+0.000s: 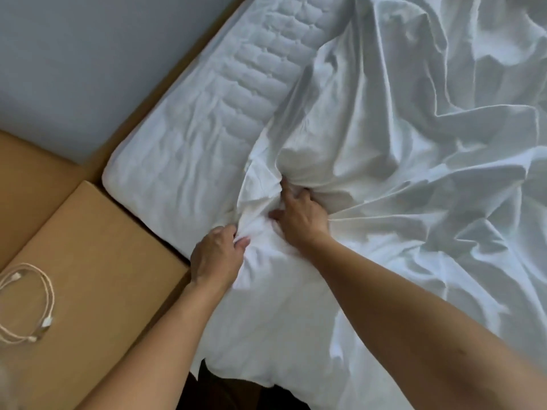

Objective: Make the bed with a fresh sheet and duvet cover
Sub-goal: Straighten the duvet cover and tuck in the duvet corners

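Light wooden bedside table [97,261] at lower left. Pale cable [46,322] coiled in loose loops on its left part, connectors bunched near the front. Grey wall [74,69] behind.

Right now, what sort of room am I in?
Most likely a bedroom: a quilted mattress half under a loose white sheet, and a wooden bedside cabinet with a coiled charging cable.

White sheet [414,143], rumpled, over quilted mattress [207,128]; left hand [214,257] and right hand [302,216] gripping bunched cloth. Cable [29,303] coiled on wooden nightstand [103,261], near left.
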